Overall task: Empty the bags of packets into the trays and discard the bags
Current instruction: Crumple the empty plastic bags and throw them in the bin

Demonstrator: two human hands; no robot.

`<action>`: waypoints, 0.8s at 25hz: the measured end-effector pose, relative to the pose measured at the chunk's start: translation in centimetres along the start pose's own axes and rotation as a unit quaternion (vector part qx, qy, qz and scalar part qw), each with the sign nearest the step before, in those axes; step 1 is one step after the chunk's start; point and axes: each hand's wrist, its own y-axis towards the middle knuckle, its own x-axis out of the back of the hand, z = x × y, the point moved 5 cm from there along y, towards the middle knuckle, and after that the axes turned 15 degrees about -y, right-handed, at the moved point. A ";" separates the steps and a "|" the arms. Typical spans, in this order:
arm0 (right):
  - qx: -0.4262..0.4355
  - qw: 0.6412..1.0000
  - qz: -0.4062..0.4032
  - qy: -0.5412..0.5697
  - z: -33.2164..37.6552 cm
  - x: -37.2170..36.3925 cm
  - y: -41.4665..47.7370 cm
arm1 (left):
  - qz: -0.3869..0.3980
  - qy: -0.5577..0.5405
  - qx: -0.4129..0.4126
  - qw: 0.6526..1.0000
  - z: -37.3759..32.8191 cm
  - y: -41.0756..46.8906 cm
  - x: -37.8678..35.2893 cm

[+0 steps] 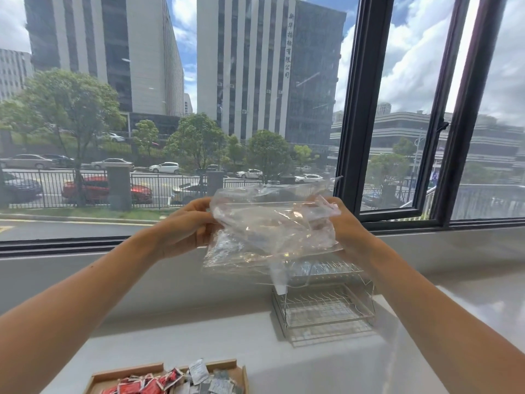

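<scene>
Clear bags (270,231), apparently emptied, raised well above the worktop (284,365) between both hands: left hand (187,223) and right hand (345,223) each keep a closed grip on one side, probably bunching them for discarding. Packets (159,385) fill the wooden tray (127,371) below, near a wire rack (326,308)

Seen from the wooden tray (127,370) at the near edge, bare white counter (227,336) lies open from 11 to 12 o'clock, as far as the low wall (142,280) under the window. At 1 o'clock a two-tier wire rack (324,308) stands on the counter and blocks that side. The clear bag (270,228), gripped between the left hand (187,223) and right hand (346,223), overlaps the rack's top tier. At 2 o'clock the counter opens again.
</scene>
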 end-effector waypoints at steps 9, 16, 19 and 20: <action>0.262 0.878 -0.070 -0.394 2.1 0.3 -2.0 | -0.006 0.035 0.024 0.999 1.9 1.8 -2.4; 0.242 0.869 -0.154 -0.403 -1.1 4.5 -5.9 | 0.111 0.231 -0.017 0.967 6.7 2.8 -7.2; 0.076 0.955 -0.147 -0.246 -5.4 8.6 -8.8 | 0.138 0.227 -0.040 0.963 10.1 4.1 -10.1; 0.030 0.981 -0.128 -0.141 -6.8 10.0 -10.1 | 0.136 0.236 -0.037 0.961 11.3 4.7 -11.1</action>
